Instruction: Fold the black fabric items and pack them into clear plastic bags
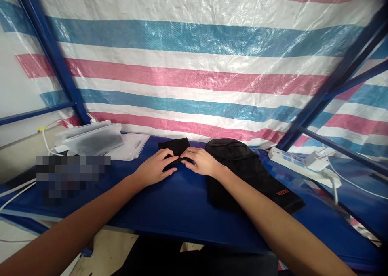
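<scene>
A small folded black cloth (175, 146) lies on the blue table (169, 203) near its far edge. My left hand (156, 167) rests on the cloth's near left part, fingers curled and pinching its edge. My right hand (201, 161) meets it from the right, fingertips pressed onto the same edge of the cloth. Directly right of my right hand sits a pile of black cloths (242, 171), the front one bearing a small red label (282, 193).
Clear plastic bags (93, 138) lie stacked at the back left. A white power strip (298, 161) with cables sits at the right. A striped tarp (194, 66) hangs on a blue frame behind the table. A blurred patch covers part of the left.
</scene>
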`<state>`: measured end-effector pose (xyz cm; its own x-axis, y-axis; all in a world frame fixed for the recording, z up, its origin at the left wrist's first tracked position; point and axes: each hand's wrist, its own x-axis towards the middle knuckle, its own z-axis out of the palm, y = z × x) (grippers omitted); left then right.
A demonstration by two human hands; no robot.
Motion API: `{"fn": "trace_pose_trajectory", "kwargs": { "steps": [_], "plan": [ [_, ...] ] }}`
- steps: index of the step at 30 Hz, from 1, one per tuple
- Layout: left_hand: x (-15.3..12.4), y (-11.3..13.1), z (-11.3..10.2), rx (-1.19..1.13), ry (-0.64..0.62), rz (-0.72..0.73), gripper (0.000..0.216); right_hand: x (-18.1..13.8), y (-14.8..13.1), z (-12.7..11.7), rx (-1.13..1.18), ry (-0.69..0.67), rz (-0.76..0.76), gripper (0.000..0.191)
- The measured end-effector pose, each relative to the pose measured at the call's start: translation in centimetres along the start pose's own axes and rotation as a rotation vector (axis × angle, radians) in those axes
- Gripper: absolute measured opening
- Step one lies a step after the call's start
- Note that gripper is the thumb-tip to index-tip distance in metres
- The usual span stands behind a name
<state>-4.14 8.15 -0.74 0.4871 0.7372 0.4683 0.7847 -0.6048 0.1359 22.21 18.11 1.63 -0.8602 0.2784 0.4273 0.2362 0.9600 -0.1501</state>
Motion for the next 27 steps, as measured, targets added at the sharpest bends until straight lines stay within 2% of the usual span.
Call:
{"fn": "trace_pose_trajectory", "kwargs": {
  "steps": [7,10,14,18,21,27],
  "plan": [
    [0.9,-1.7,-0.7,-0.122,0.000,-0.108,0.031,-0.8,1.0,0.0,0.041,-0.028,-0.032,0.039],
    [0.6,-2.2,-1.0,-0.175,0.010,-0.171,0.032,-0.9,1.2,-0.2,0.065,-0.001,0.045,0.034],
    [0.4,-2.5,-1.5,-0.231,0.034,-0.185,0.035,-0.6,1.0,-0.5,0.150,0.025,0.096,0.028],
    [0.7,-2.7,-1.9,-0.292,0.056,-0.258,0.037,-0.4,1.1,-0.5,0.280,0.049,0.222,0.031],
    [0.9,-2.6,-2.2,-0.368,0.009,-0.329,0.041,-0.6,1.6,-0.2,0.412,0.044,0.341,0.036],
    [1.4,-3.2,-1.7,-0.448,-0.027,-0.503,0.048,-0.2,2.8,1.2,0.638,0.101,0.433,0.043]
  ]
}}
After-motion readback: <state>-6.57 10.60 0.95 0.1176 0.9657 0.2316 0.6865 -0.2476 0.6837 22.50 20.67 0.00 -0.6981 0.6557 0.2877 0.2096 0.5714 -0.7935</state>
